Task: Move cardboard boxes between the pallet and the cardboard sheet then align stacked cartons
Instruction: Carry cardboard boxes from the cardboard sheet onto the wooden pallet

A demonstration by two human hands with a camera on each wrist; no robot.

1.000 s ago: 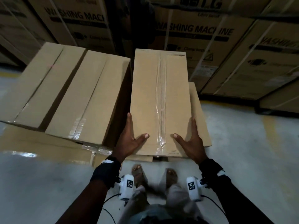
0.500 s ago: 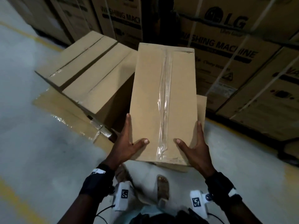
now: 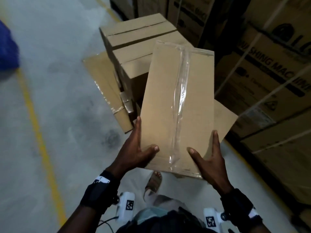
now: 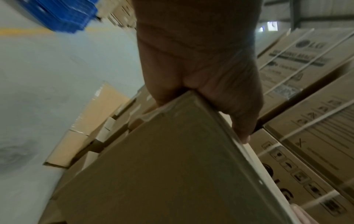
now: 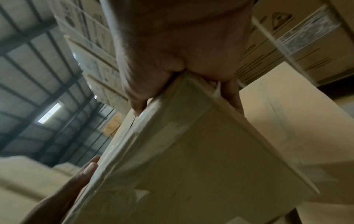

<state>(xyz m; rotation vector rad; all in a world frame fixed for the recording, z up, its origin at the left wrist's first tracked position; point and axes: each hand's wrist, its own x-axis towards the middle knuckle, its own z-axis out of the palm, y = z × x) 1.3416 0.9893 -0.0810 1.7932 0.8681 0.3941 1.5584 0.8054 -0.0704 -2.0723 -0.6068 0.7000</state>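
Observation:
I carry a long taped cardboard box (image 3: 176,105) in the air between both hands. My left hand (image 3: 138,148) grips its near left corner, thumb on top and fingers along the side. My right hand (image 3: 210,158) grips the near right corner the same way. In the left wrist view the box (image 4: 162,166) fills the lower frame under my left hand (image 4: 201,84); in the right wrist view the box (image 5: 191,159) sits under my right hand (image 5: 182,72). Two stacked cartons (image 3: 139,46) stand on the flat cardboard sheet (image 3: 102,84) on the floor behind the box.
Tall printed washing machine cartons (image 3: 269,78) line the right side. A yellow floor line (image 3: 38,135) runs down the left over grey concrete. A blue pallet (image 3: 6,51) shows at the far left edge. My sandalled foot (image 3: 154,182) is below the box.
I have turned left with the box lifted off the sheet; the cartons and sheet now lie further up and behind it, and the blue pallet has come into view.

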